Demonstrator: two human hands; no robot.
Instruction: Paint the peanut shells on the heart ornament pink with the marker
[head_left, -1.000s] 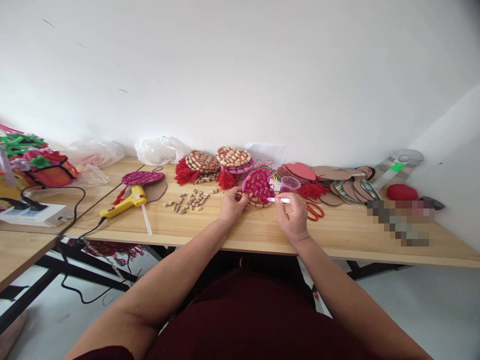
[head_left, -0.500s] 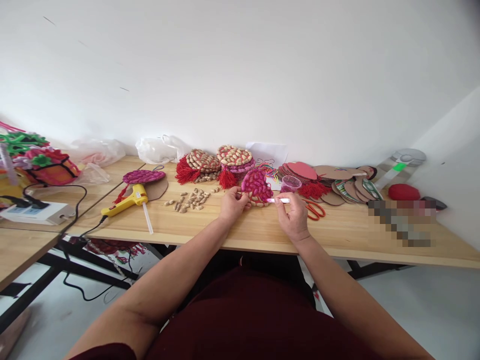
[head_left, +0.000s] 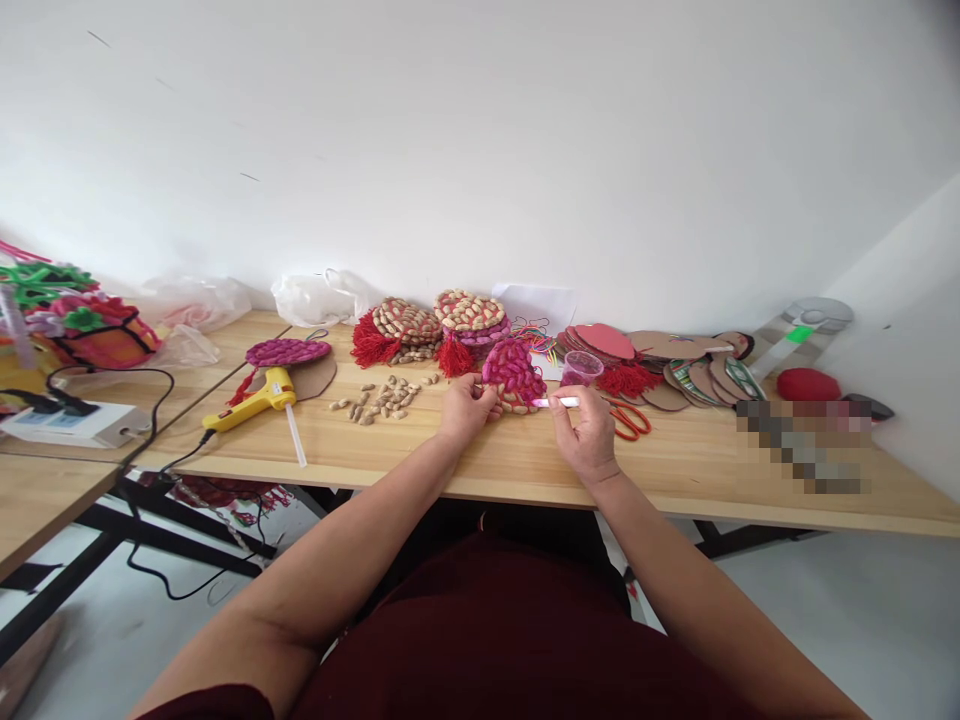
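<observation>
My left hand (head_left: 468, 406) grips the left edge of a round peanut-covered disc (head_left: 511, 370), tilted up from the table. Most of its peanuts are magenta; those along the lower edge are still plain tan. In the closed fingers of my right hand (head_left: 586, 434) is a white-handled paintbrush (head_left: 566, 402), its magenta tip against the disc's lower right. Just behind that hand stands a clear plastic cup (head_left: 583, 366) with magenta inside. Orange-handled scissors (head_left: 632, 420) lie to its right, partly covered by the hand. Loose peanuts (head_left: 385, 398) are scattered left of my left hand.
A yellow glue gun (head_left: 255, 402) lies at the left beside a magenta disc (head_left: 288, 352). Peanut discs (head_left: 469, 311) with red tassels are stacked at the back. Cardboard rounds (head_left: 675, 345) and red yarn (head_left: 808, 384) sit at the right. A power strip (head_left: 79, 425) is far left.
Almost nothing differs. Both hands keep their places, and the brush tip stays at the lower right of the disc.
</observation>
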